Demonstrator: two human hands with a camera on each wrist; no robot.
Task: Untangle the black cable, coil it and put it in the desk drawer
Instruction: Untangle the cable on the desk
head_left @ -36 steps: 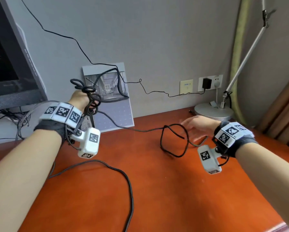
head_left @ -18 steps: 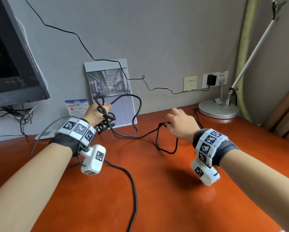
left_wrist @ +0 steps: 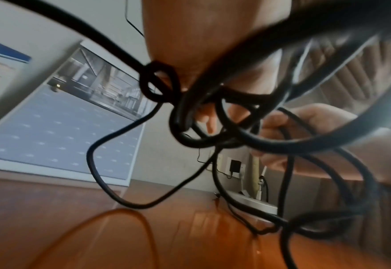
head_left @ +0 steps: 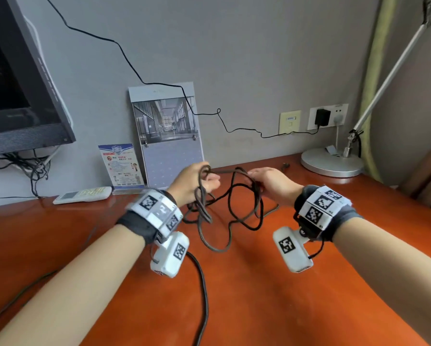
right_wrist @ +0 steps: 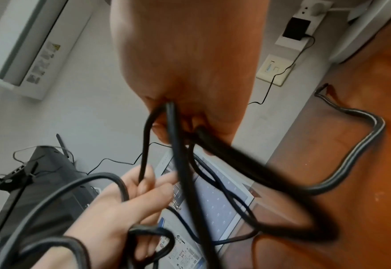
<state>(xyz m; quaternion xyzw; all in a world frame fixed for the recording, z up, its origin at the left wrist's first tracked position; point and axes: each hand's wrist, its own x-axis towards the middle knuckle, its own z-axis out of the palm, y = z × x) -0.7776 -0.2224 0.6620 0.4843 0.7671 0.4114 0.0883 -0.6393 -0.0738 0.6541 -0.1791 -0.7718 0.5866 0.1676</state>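
The black cable hangs in tangled loops between my two hands, a little above the orange-brown desk. My left hand grips a knotted bunch of loops, seen close up as the cable in the left wrist view. My right hand pinches several strands just to the right; in the right wrist view the cable runs out of its curled fingers. One length trails down over the desk toward the front edge. No drawer is in view.
A dark monitor stands at the left, with a white remote and a leaflet stand beside it. A calendar leans on the wall. A lamp base sits at the back right, below a wall socket.
My left hand came down from in front of the calendar with its bunch of cable. My right hand moved left, took hold of the strands, and both hands now meet at the middle.
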